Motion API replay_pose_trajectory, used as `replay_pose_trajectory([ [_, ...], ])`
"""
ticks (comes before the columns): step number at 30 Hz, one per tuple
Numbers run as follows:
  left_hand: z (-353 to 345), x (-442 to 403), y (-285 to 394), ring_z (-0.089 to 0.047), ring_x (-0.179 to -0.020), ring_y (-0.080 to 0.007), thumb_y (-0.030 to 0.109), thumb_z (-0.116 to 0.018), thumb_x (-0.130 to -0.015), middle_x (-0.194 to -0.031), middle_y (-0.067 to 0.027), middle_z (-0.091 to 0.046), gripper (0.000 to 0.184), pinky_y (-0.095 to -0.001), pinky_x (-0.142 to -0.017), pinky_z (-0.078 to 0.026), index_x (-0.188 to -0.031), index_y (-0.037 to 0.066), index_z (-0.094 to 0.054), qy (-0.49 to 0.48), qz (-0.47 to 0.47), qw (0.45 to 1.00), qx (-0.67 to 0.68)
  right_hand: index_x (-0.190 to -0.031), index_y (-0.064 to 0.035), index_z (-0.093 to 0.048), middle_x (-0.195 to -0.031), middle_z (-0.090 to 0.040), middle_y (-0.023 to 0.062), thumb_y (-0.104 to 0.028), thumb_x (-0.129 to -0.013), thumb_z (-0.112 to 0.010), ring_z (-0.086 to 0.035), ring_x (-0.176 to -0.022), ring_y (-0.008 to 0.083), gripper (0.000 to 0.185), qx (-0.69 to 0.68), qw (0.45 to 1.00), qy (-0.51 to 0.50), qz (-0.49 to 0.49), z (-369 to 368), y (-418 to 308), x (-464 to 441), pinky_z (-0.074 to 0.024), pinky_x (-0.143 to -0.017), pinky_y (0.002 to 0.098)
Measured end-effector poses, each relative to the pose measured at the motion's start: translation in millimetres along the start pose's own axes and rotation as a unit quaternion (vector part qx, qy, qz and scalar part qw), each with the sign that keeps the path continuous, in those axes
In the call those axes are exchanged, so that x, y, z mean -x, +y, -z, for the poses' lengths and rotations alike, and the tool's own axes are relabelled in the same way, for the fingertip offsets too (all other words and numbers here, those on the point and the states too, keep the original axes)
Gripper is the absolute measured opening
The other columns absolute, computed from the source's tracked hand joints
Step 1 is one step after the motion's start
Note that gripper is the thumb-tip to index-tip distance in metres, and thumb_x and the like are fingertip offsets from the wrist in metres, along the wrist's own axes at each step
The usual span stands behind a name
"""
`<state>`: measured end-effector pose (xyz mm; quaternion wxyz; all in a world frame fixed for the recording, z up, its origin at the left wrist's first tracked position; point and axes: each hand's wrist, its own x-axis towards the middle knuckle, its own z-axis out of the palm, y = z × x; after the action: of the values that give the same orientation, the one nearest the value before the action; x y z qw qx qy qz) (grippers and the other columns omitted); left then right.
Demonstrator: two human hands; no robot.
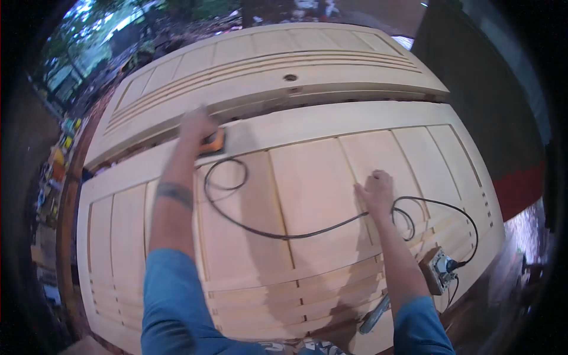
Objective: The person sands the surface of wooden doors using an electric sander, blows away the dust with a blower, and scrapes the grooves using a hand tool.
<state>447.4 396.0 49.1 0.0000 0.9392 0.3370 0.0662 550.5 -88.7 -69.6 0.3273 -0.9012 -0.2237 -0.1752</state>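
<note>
Sander, orange and dark (218, 141), sits toward the far left of the near wooden door (310, 183), close to its far edge. Our left hand (198, 125) is on it, but blur hides the fingers, so we cannot tell how tightly they grip. Our right hand (377, 188), well apart from the left, is over the door's panels right of the middle, its fingers curled. A black cable (290, 237) passes at its wrist; we cannot tell whether the hand holds it. The cable loops beside the sander, crosses the door and curves near to a plug (452, 265) in a socket box (437, 271) at the near right. Left of that box lies a grey tool (374, 315). Beyond lies another door (254, 47) with a round hole (290, 77).
</note>
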Motion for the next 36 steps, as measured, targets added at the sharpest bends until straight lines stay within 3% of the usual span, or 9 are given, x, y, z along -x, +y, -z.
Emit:
replay_pose_trajectory([
  [1, -27.0, -17.0, 5.5, -0.062, -0.102, -0.0395, 0.045, -0.069, -0.074, -0.108, -0.024, -0.065, 0.063, -0.0475, -0.088, -0.05, -0.119, 0.003, -0.056, 0.035, -0.092, 0.995, -0.027, -0.103, -0.0007, -0.056, -0.112, -0.056, 0.0162, -0.024, -0.064, -0.083, -0.052, -0.106, 0.0335, 0.053, -0.003, 1.0, -0.006, -0.004, 1.1, -1.2, 2.1, -0.0435, -0.093, 0.0416],
  [5, 1.8, 28.5, 109.7, -0.059, -0.109, -0.037, 0.034, -0.072, -0.071, -0.111, -0.021, -0.063, 0.061, -0.0488, -0.089, -0.049, -0.124, 0.01, -0.054, 0.031, -0.065, 0.996, 0.053, -0.108, 0.0, -0.056, -0.113, -0.056, 0.0158, -0.022, -0.067, -0.083, -0.054, -0.106, 0.0324, 0.054, -0.003, 1.0, -0.007, 0.013, -4.4, 2.9, 3.4, -0.0439, -0.094, 0.0402],
  [9, -7.7, 32.3, 121.5, -0.058, -0.11, -0.0339, 0.029, -0.072, -0.07, -0.11, -0.021, -0.062, 0.062, -0.0479, -0.087, -0.05, -0.126, 0.012, -0.051, 0.002, -0.122, 0.99, 0.077, -0.111, 0.0006, -0.054, -0.113, -0.056, 0.0145, -0.018, -0.069, -0.084, -0.054, -0.107, 0.0302, 0.055, 0.028, 0.999, -0.011, 0.039, -6.1, 14.3, 3.1, -0.0441, -0.095, 0.0379],
  [13, -2.8, 32.2, 39.4, -0.056, -0.113, -0.036, 0.028, -0.072, -0.07, -0.111, -0.0218, -0.062, 0.063, -0.0479, -0.088, -0.049, -0.127, 0.01, -0.051, -0.006, -0.036, 0.996, 0.086, -0.112, 0.001, -0.054, -0.116, -0.055, 0.0155, -0.018, -0.073, -0.082, -0.054, -0.109, 0.0284, 0.051, -0.017, 0.999, -0.032, 0.029, -6.0, 14.8, 1.3, -0.0438, -0.096, 0.0363],
  [16, 4.8, 39.1, -43.8, -0.057, -0.114, -0.0342, 0.023, -0.07, -0.073, -0.112, -0.0183, -0.062, 0.054, -0.0478, -0.09, -0.049, -0.123, 0.01, -0.053, 0.012, 0.053, 0.997, 0.061, -0.115, 0.0024, -0.053, -0.12, -0.054, 0.0171, -0.019, -0.08, -0.077, -0.052, -0.114, 0.0287, 0.048, -0.225, 0.971, -0.034, -0.07, -5.7, 20.2, 9.3, -0.0422, -0.098, 0.0376],
  [18, -1.2, 32.9, -103.3, -0.056, -0.116, -0.0332, 0.016, -0.067, -0.078, -0.115, -0.0158, -0.063, 0.043, -0.0486, -0.092, -0.049, -0.12, 0.01, -0.057, 0.031, 0.109, 0.992, 0.06, -0.119, 0.0035, -0.051, -0.123, -0.053, 0.0182, -0.021, -0.084, -0.072, -0.051, -0.117, 0.0295, 0.048, -0.187, 0.981, -0.04, -0.016, 7.9, 4.3, 26.6, -0.0407, -0.101, 0.0391],
  [21, 23.5, 57.9, -171.7, -0.058, -0.114, -0.0343, 0.025, -0.074, -0.072, -0.122, -0.0192, -0.06, 0.065, -0.0442, -0.097, -0.047, -0.13, 0.006, -0.049, 0.015, 0.169, 0.985, 0.018, -0.126, 0.005, -0.046, -0.127, -0.051, 0.0194, -0.024, -0.089, -0.064, -0.05, -0.119, 0.0303, 0.05, -0.159, 0.977, -0.133, 0.05, 51.4, -36.9, 94.9, -0.0382, -0.104, 0.0419],
  [26, 25.2, 126.6, -301.8, -0.066, -0.099, -0.0321, 0.035, -0.079, -0.059, -0.106, -0.0234, -0.066, 0.094, -0.0376, -0.085, -0.052, -0.132, -0.005, -0.035, 0.055, 0.307, 0.934, 0.175, -0.125, 0.0041, -0.045, -0.125, -0.052, 0.0181, -0.017, -0.082, -0.067, -0.055, -0.113, 0.029, 0.053, -0.338, 0.908, -0.238, -0.071, 140.6, -132.5, 208.0, -0.0427, -0.1, 0.0418],
  [36, 71.5, 287.6, -365.9, -0.064, -0.1, -0.0346, 0.031, -0.081, -0.054, -0.107, -0.0216, -0.065, 0.082, -0.0406, -0.085, -0.051, -0.122, 0.004, -0.043, 0.054, 0.373, 0.915, 0.145, -0.123, 0.0022, -0.046, -0.116, -0.054, 0.0154, -0.007, -0.08, -0.063, -0.059, -0.101, 0.0242, 0.047, -0.284, 0.914, -0.29, -0.013, 192.8, -143.1, 299.8, -0.0477, -0.091, 0.0366],
])
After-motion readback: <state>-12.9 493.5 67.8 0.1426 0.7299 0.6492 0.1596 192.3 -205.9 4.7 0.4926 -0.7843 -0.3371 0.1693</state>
